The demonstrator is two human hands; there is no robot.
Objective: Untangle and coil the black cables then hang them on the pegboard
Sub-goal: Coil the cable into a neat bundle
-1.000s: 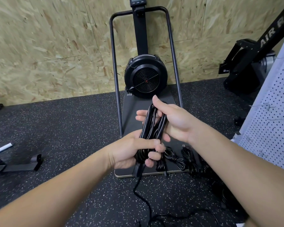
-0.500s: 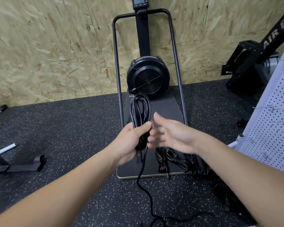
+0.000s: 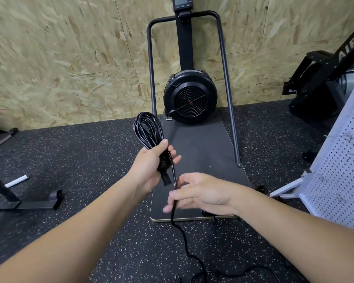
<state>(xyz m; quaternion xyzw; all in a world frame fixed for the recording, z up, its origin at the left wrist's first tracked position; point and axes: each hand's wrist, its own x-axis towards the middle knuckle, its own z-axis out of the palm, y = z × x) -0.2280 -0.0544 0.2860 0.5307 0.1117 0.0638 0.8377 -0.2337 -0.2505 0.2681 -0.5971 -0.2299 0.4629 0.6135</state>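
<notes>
At frame centre, the coiled cable (image 3: 149, 132) is gripped upright by the left hand (image 3: 149, 166), fingers clamped round it. Lower right of it, the loose tail (image 3: 174, 193) is pinched by the right hand (image 3: 200, 194), palm turned left.

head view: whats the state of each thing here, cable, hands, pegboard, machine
coiled cable: bundled in loops, gripped at its lower end
loose tail: uncoiled, trails down to the floor
left hand: grips the coil
right hand: fingers round the tail below the coil
pegboard: upright at right; no cable visible on it
fan machine: upright against the wall
</notes>
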